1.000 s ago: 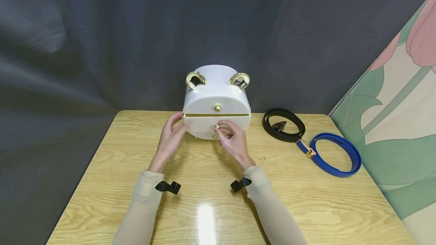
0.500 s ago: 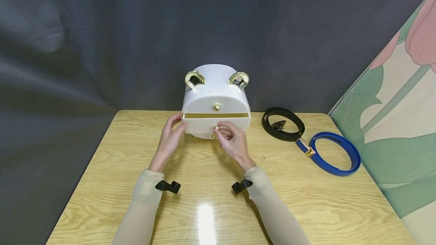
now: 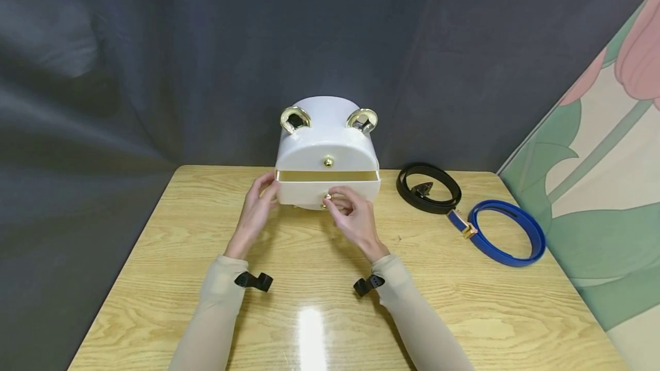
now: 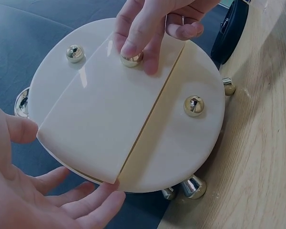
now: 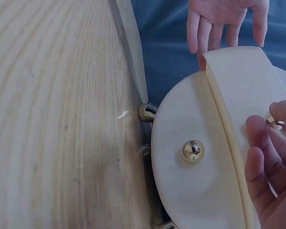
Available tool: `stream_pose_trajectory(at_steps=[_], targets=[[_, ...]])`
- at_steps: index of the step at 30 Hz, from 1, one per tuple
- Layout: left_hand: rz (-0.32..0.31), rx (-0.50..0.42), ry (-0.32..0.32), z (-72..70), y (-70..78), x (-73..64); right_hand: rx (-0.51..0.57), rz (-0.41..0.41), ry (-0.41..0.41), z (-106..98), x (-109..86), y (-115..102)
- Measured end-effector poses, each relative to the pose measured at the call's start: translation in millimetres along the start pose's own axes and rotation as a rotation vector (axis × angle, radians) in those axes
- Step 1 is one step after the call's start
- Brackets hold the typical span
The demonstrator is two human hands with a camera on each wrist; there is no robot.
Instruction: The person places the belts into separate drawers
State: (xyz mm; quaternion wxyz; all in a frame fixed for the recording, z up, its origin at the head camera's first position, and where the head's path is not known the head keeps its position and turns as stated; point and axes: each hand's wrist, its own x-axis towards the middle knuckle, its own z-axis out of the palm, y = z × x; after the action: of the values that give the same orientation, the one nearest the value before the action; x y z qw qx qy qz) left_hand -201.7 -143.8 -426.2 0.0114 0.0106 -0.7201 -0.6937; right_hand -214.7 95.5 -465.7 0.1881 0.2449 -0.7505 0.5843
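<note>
Toward the far edge of the table, in front of a dark curtain, sits a round white box with two gold ears on top and small gold feet underneath. Its middle drawer is partway out, so you can see a strip of the inside above the front panel. The sections above and below it sit further back, each with its own gold ball, upper one and lower one.

Hands are apart. Right hand has the drawer's gold knob pinched between thumb and fingertips. Left hand is at the drawer's left end, fingers spread and pretty straight, touching the corner.

Off to the right there's a coiled black belt and, nearer the person, a coiled blue belt with a gold buckle. Can't really tell from this angle if the belts touch.
</note>
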Motion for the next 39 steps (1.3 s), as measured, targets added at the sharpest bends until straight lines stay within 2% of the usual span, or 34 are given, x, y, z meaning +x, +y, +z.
stream_pose_trajectory(at_steps=[5, 14, 28, 39], targets=[[-0.025, 0.014, -0.012, -0.9, -0.5, -0.5, -0.009, 0.008, -0.01, -1.3, -2.1, -0.7], [-0.028, 0.019, -0.027, -1.4, -1.2, -0.1, -0.039, -0.012, -0.026, -3.7, -5.5, -3.0], [-0.03, 0.02, -0.011, 0.2, 0.2, -1.4, -0.031, -0.042, -0.031, -3.7, -11.1, -5.8], [-0.056, 0.025, -0.004, 0.2, 1.8, -0.9, -0.049, -0.059, -0.026, -3.0, -15.0, -9.1]])
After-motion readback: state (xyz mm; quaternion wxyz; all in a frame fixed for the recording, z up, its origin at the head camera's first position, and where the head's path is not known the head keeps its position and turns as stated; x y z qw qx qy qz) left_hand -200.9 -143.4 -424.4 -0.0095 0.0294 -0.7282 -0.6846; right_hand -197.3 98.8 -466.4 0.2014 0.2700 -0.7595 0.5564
